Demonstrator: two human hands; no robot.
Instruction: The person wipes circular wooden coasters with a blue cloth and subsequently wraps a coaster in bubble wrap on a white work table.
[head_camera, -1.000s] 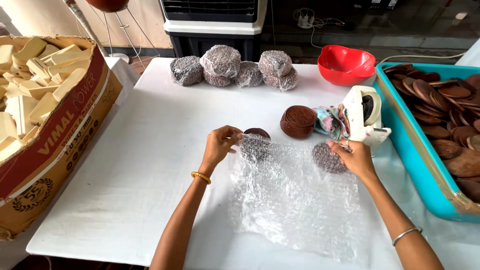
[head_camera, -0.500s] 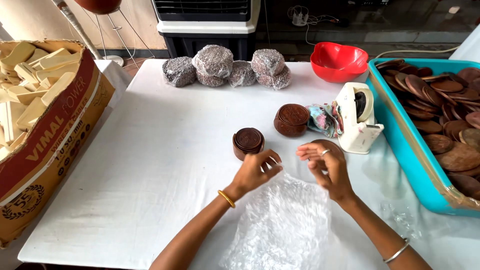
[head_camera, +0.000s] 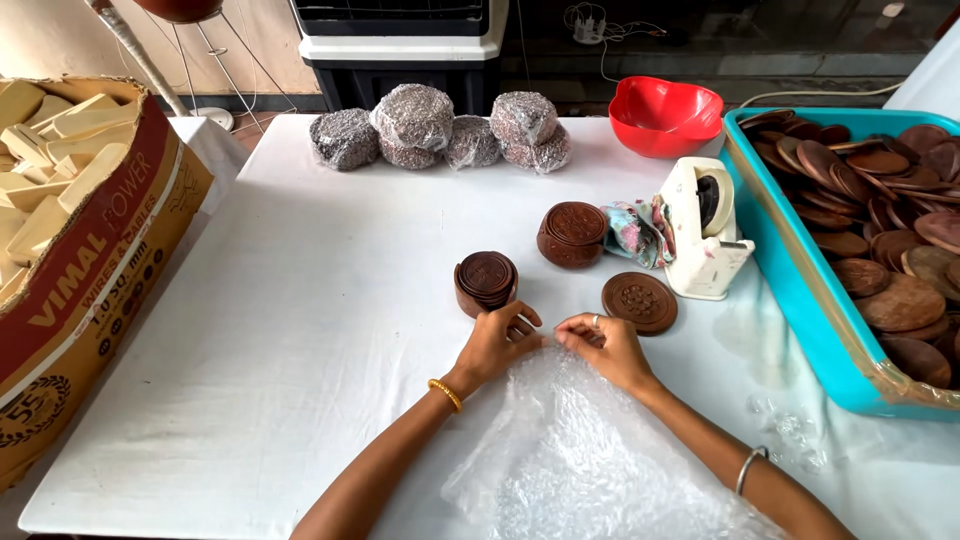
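Note:
My left hand (head_camera: 495, 345) and my right hand (head_camera: 607, 348) meet at the far edge of a clear bubble wrap sheet (head_camera: 570, 455), each pinching that edge. The sheet lies crumpled on the white table (head_camera: 300, 330) in front of me. Just beyond my left hand stands a round carved brown wooden box (head_camera: 485, 282), bare on the table. A flat carved wooden disc (head_camera: 639, 301) lies right of my right hand. A second carved round box (head_camera: 571, 234) sits farther back.
Several bubble-wrapped bundles (head_camera: 430, 128) sit at the table's far edge, beside a red bowl (head_camera: 665, 116). A white tape dispenser (head_camera: 703, 230) and patterned cloth (head_camera: 633, 230) are at right. A teal tray (head_camera: 800, 290) holds several wooden discs. A cardboard carton (head_camera: 85, 250) stands left.
My hands have pulled the bubble wrap back toward me and drawn together at its far edge. The wooden box and flat disc, earlier under the wrap, now lie uncovered.

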